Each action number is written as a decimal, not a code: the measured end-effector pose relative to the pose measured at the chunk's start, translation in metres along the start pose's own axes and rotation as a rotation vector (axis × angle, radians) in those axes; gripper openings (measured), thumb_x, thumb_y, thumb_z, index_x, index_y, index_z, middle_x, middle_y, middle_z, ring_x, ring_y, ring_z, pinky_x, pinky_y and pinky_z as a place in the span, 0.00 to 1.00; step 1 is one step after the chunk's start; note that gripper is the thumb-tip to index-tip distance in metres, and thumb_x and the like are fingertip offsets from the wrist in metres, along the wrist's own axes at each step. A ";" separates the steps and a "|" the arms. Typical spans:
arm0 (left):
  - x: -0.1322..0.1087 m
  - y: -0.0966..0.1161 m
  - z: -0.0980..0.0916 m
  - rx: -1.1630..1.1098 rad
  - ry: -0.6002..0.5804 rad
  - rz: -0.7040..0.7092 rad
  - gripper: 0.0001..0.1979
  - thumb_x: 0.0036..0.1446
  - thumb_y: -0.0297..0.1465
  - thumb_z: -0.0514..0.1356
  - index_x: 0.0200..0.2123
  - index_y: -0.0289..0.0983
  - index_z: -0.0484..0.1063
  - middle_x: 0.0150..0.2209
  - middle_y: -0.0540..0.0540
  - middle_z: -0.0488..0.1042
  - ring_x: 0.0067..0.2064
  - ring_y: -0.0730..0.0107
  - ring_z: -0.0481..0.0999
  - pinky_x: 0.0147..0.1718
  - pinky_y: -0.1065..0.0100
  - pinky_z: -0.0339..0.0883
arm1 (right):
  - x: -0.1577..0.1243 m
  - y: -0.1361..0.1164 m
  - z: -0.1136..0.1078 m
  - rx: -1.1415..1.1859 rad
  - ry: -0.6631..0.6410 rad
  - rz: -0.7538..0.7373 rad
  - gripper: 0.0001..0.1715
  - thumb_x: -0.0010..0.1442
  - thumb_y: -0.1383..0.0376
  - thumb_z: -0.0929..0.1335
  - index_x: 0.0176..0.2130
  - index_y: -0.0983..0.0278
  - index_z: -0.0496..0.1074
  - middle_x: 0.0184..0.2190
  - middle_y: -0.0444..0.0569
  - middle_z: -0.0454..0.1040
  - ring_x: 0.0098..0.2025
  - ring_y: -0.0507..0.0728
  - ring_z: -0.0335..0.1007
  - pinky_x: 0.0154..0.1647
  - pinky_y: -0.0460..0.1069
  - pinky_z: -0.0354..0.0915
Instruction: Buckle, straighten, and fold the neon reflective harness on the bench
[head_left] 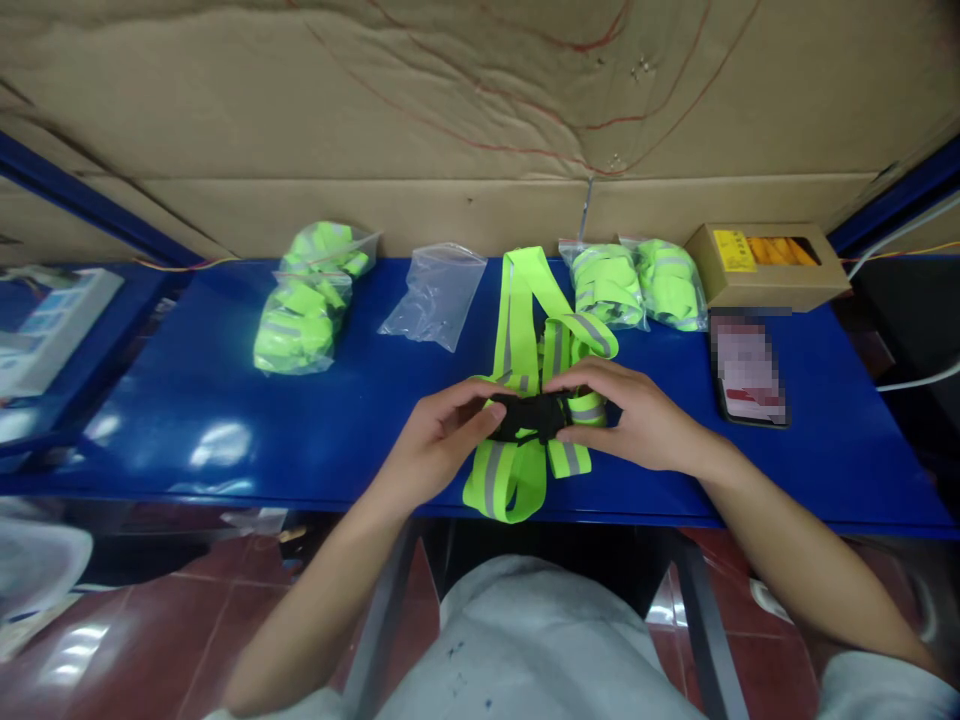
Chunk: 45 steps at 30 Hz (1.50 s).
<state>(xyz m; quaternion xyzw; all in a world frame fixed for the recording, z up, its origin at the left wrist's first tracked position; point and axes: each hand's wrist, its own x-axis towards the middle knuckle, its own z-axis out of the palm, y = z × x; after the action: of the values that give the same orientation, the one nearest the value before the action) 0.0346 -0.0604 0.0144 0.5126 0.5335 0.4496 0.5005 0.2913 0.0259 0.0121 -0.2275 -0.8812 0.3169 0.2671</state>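
A neon yellow-green reflective strap harness (pixel 523 300) with grey stripes lies on the blue table in front of me. At its middle is a black buckle (pixel 531 415), its exact shape hard to make out. My left hand (pixel 444 430) pinches the left end of this black piece between thumb and fingers. From the other side my right hand (pixel 634 412) grips its right end, thumb below and fingers above. Strap loops spread out above and below both hands, one hanging near the table's front edge.
Clear bags of folded neon straps (pixel 300 320) stand at the back left, more bagged straps (pixel 606 285) at the back right. Between them lies a flat clear zip bag (pixel 439 295). A cardboard box (pixel 772 270) and a phone (pixel 750 370) are on the right of the blue table (pixel 360 420).
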 end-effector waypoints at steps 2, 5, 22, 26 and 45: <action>-0.006 0.006 0.000 0.182 -0.061 0.159 0.08 0.69 0.36 0.65 0.48 0.41 0.81 0.45 0.46 0.81 0.44 0.67 0.78 0.43 0.67 0.69 | -0.001 0.000 0.003 -0.010 0.064 -0.081 0.14 0.67 0.68 0.75 0.51 0.60 0.75 0.45 0.50 0.80 0.47 0.57 0.80 0.49 0.50 0.75; -0.018 0.012 0.005 0.516 -0.074 0.386 0.13 0.67 0.32 0.68 0.54 0.43 0.77 0.52 0.44 0.79 0.54 0.59 0.78 0.51 0.60 0.68 | -0.003 -0.002 0.009 -0.092 0.116 -0.171 0.10 0.68 0.69 0.74 0.48 0.61 0.75 0.43 0.50 0.79 0.45 0.56 0.79 0.46 0.49 0.74; -0.047 0.019 0.006 0.161 0.231 0.388 0.05 0.64 0.32 0.70 0.42 0.43 0.77 0.44 0.48 0.77 0.46 0.64 0.77 0.45 0.63 0.71 | -0.003 -0.008 -0.003 -0.184 -0.067 -0.044 0.62 0.55 0.36 0.77 0.75 0.51 0.55 0.71 0.57 0.68 0.73 0.74 0.62 0.75 0.70 0.53; -0.035 0.001 0.008 -0.536 0.477 0.105 0.12 0.61 0.42 0.73 0.43 0.46 0.79 0.46 0.51 0.82 0.46 0.63 0.81 0.45 0.64 0.77 | -0.002 0.004 0.019 -0.262 -0.015 0.036 0.61 0.65 0.51 0.76 0.79 0.50 0.39 0.75 0.58 0.61 0.77 0.73 0.56 0.75 0.72 0.50; -0.082 -0.050 -0.053 -0.694 0.652 -0.124 0.19 0.45 0.29 0.76 0.44 0.42 0.85 0.42 0.49 0.86 0.42 0.63 0.86 0.45 0.67 0.81 | 0.056 0.052 0.011 -0.239 0.203 0.360 0.27 0.73 0.60 0.60 0.66 0.64 0.69 0.56 0.62 0.81 0.53 0.66 0.83 0.60 0.67 0.75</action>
<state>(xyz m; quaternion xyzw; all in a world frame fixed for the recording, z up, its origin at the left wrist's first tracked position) -0.0247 -0.1440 -0.0245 0.1145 0.5107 0.7077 0.4747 0.2545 0.0892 -0.0117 -0.4417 -0.8263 0.2283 0.2647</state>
